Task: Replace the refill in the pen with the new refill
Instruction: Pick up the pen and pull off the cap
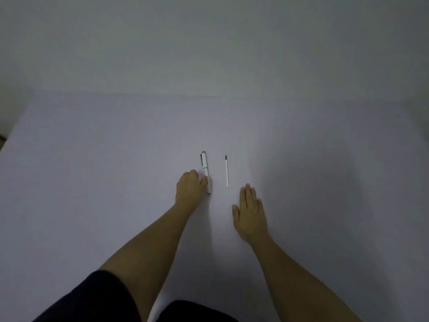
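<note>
Fingers of the left hand [190, 187] curl onto the near end of the white pen [205, 169], lying on the pale counter [92, 182]; its barrel marking is too blurred to read. New refill [226, 171] lies just beside. Right hand [250, 217] rests flat, its grip empty.

A bare, dim indoor room, its kind hard to tell: a plain pale lilac tabletop [92, 182] fills the view from 9 o'clock to 3 o'clock, meeting a blank grey-white painted wall [209, 43] at 12 o'clock.
</note>
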The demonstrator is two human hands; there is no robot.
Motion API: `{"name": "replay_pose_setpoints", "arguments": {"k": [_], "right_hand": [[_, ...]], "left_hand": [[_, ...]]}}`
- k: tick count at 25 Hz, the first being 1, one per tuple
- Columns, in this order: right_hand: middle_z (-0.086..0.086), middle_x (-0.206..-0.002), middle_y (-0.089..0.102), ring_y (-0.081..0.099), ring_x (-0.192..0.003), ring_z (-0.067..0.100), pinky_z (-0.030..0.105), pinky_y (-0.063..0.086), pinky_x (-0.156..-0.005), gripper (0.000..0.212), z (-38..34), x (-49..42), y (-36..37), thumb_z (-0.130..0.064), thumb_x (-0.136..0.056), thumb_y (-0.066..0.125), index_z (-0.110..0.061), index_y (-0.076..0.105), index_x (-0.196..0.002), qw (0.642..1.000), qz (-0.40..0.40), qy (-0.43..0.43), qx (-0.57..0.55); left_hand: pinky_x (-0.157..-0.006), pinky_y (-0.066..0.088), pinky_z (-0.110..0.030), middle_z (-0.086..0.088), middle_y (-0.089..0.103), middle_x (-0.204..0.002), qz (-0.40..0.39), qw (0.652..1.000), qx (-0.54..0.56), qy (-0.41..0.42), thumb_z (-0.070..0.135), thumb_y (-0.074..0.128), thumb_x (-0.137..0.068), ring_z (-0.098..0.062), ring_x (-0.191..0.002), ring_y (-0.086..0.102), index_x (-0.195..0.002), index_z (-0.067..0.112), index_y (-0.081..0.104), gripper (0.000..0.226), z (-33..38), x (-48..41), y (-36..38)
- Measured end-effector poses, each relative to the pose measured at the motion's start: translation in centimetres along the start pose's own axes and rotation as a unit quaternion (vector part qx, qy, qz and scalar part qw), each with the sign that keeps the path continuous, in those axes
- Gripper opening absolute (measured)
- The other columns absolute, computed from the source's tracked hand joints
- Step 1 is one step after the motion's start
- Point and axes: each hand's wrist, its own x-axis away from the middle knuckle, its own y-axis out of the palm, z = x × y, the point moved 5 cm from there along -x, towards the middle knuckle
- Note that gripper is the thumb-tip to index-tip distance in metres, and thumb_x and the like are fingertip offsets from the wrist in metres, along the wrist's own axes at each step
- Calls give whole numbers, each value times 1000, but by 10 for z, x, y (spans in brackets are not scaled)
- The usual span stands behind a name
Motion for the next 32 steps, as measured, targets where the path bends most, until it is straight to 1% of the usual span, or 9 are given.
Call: {"name": "replay_pose_setpoints", "arguments": {"k": [3,8,15,18,20,22,25,28,32], "right_hand": [[16,-156,19,17,-145,30,42,14,-117,59,1,0,-2,-28,-96,38,-2,20,-146,997,70,6,-22],[18,-149,37,34,-138,34,48,25,-111,58,-4,3,-7,-25,-89,45,1,35,-140,992,128,-2,-3],[16,-151,33,30,-140,32,45,19,-113,58,-8,0,-8,-26,-91,43,0,31,-142,992,126,-9,-15],[13,-157,19,15,-146,27,38,9,-117,58,-7,-2,-10,-27,-96,39,-4,21,-146,995,90,-20,-38],[11,-157,20,16,-146,23,34,11,-119,55,-4,-3,-17,-28,-98,38,-6,23,-146,994,65,-28,-89],[13,-143,46,41,-135,25,27,29,-111,44,-2,-3,-39,-24,-97,44,-5,44,-136,974,90,-7,-208],[2,-104,68,66,-96,16,13,44,-79,26,-12,-11,-80,-27,-95,48,-15,63,-114,938,68,10,-341],[-4,-91,68,68,-68,0,10,51,-66,15,-37,-11,-104,-33,-92,53,-28,61,-104,893,6,-7,-450],[-4,-80,69,68,-66,-2,11,54,-67,8,-52,0,-120,-14,-90,58,-17,65,-93,874,56,-48,-480]], "left_hand": [[-64,39,-33,-23,62,-92,21,999,10,-27,33,51,-93,-35,-83,59,-94,-5,55,38,4,-9,7],[-71,46,-40,-25,63,-96,37,999,-6,-29,29,50,-92,-38,-85,60,-100,-5,53,35,17,-19,14],[-72,46,-43,-28,62,-100,36,999,-35,-6,19,39,-97,-41,-88,59,-104,-7,53,31,25,-23,8],[-67,47,-44,-26,64,-89,33,998,-32,40,21,41,-97,-40,-78,60,-96,-4,52,28,22,-11,-6],[-62,49,-46,-20,63,-77,21,996,-24,78,25,44,-97,-36,-67,58,-87,4,48,23,17,1,-16],[-54,43,-37,-11,56,-68,5,992,-5,125,29,49,-95,-28,-58,49,-83,8,44,24,11,15,-30],[-50,31,-25,-2,50,-70,-19,981,-3,193,31,54,-92,-22,-59,42,-85,10,47,23,10,32,-47],[-55,33,-18,-1,58,-79,-33,966,-2,257,28,57,-91,-17,-65,47,-95,10,56,18,16,48,-58],[-66,40,-24,-6,68,-91,-12,946,0,324,24,57,-91,-15,-73,53,-109,11,65,23,30,66,-66]]}}
